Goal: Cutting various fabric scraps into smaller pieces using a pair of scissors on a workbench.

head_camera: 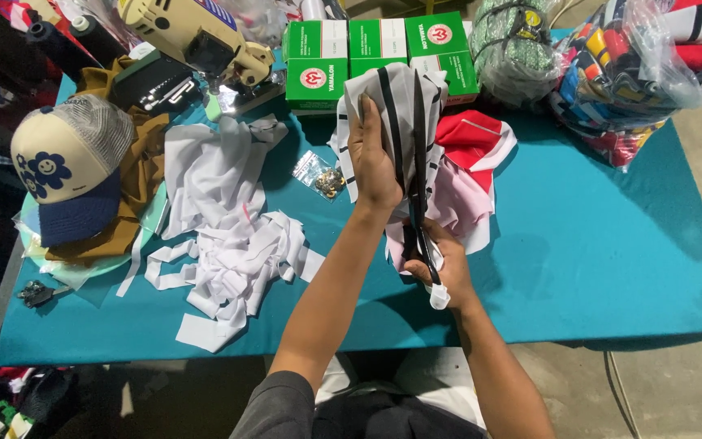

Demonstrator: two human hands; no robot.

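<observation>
Left hand point(373, 167) grips the white black-striped cloth piece point(404, 106) up high; right hand point(440, 264) clasps black-handled scissors point(420, 219) over the teal surface point(611, 244).

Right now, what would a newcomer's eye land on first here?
Centre frame, the left hand holds up a white cloth with black stripes while the right hand works black scissors into it, over the teal table. To the left lies a heap of white fabric scraps, and beyond it a cream and navy cap with a flower. Green boxes line the far edge.
</observation>
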